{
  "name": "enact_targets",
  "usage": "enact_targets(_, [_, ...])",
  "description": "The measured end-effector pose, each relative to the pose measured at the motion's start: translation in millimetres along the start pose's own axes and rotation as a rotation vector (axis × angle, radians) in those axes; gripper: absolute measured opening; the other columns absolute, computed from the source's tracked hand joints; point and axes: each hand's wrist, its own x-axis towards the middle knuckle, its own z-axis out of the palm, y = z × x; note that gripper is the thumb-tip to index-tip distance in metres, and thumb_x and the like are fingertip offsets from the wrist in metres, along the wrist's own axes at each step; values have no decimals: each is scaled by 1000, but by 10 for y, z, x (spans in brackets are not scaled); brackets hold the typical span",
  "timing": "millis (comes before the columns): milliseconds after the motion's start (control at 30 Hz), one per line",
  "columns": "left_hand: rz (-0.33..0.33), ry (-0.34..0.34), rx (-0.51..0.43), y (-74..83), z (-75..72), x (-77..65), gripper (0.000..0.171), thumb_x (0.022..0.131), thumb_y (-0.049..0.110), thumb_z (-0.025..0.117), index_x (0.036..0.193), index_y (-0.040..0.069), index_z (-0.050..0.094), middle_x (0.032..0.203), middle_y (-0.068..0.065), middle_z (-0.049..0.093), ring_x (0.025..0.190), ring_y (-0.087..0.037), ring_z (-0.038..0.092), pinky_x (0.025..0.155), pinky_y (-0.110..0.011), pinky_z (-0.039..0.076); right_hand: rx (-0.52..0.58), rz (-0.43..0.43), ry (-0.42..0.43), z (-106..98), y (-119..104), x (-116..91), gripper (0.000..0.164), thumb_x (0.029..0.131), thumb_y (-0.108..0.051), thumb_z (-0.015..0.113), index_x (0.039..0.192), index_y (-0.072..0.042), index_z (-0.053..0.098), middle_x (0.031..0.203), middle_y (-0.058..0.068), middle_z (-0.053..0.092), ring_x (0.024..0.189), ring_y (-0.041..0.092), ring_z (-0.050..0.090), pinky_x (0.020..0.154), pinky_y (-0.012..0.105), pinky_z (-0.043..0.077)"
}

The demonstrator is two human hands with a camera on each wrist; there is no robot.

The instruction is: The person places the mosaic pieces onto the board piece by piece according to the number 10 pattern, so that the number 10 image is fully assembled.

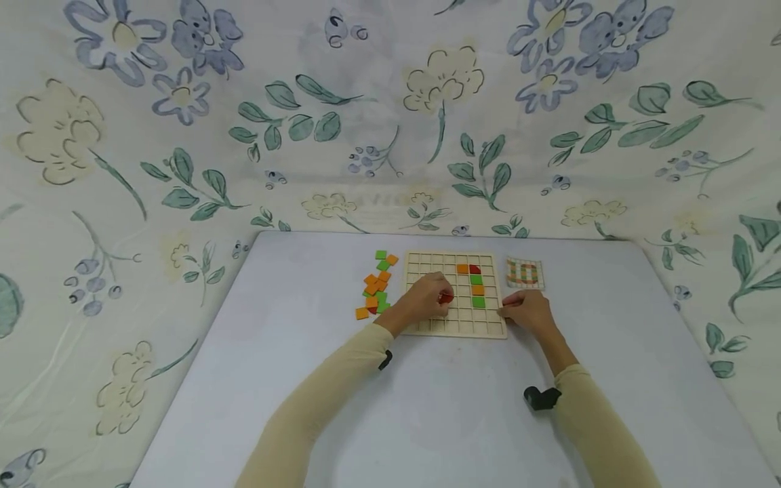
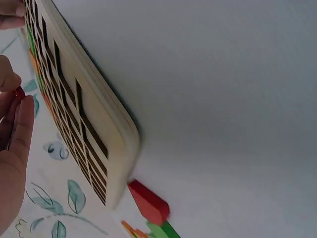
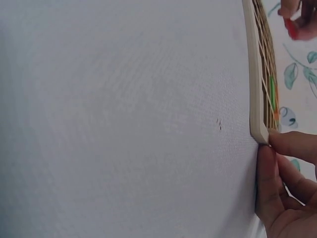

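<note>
My left hand (image 1: 428, 297) is over the middle of a wooden grid board (image 1: 464, 328), pinching a small red piece (image 1: 447, 298) between thumb and fingers. In the left wrist view that red piece (image 2: 20, 92) shows between the fingertips. With thumb and finger, my right hand (image 1: 529, 309) pinches the board's right edge near its front corner, seen up close in the right wrist view. On the board's right half lie an orange tile (image 1: 463, 269) and a red piece (image 1: 474, 270) side by side. Below the red one runs a column of green, orange and green tiles.
Left of the board is a loose heap of green and orange tiles (image 1: 384, 276) with some red among them. A square card (image 1: 525, 274) with a coloured pattern lies right of the board. Flowered cloth (image 1: 366, 156) hangs behind the white table (image 1: 451, 420).
</note>
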Motion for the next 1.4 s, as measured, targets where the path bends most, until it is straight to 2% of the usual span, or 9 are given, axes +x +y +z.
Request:
enact_targets(133, [-45,-70,0,147,135,130,18,83,6,71,101,4,71,95,-3,57,86,-14,50,74,-17,44,-4,-7,0,18,-11,6,30,82,-14,75,104,5,69,85,12,70,69,15,65,62,26,53])
enact_targets(333, [-7,-113,-20,287,288,229,18,81,3,70,99,4,71,93,-3,57,83,-14,49,70,-19,40,6,-2,3,32,-31,7,29,81,-14,76,102,5,70,84,11,71,66,13,65,61,26,53])
enact_targets(467, [-7,-134,-17,307,369,244,19,81,4,69,100,6,71,95,-1,57,84,-13,48,71,-18,40,11,-7,1,41,-43,11,28,81,-14,76,101,4,70,84,11,71,66,13,65,61,26,53])
enact_targets(700, [-12,-126,35,309,453,261,21,80,5,68,101,6,71,93,0,56,82,-12,47,70,-19,39,-5,-34,1,46,-43,19,27,81,-15,75,100,4,70,82,10,71,65,13,65,59,26,52])
enact_targets(933, [-16,-117,73,329,449,286,19,87,9,69,105,6,73,94,0,57,83,-11,49,72,-18,41,-5,-38,4,26,-55,4,27,81,-14,75,100,5,70,81,10,71,64,13,66,59,27,52])
enact_targets(1067, [-2,-116,69,323,444,296,15,90,14,70,103,8,76,92,0,59,82,-11,50,72,-19,42,-14,-33,6,16,-46,6,28,81,-14,75,100,5,70,81,9,71,64,12,65,59,27,52])
enact_targets(1200, [32,-98,47,301,456,306,13,89,15,72,99,8,78,91,-1,61,82,-10,55,72,-17,44,-16,-29,7,10,-22,13,28,81,-15,75,101,5,70,81,9,71,64,12,65,59,27,52])
enact_targets(1400, [61,-76,63,295,502,355,15,86,18,74,98,9,79,88,0,63,83,-11,59,75,-17,46,-15,-26,10,-15,1,10,29,81,-14,75,101,5,70,82,10,71,64,12,65,60,27,52])
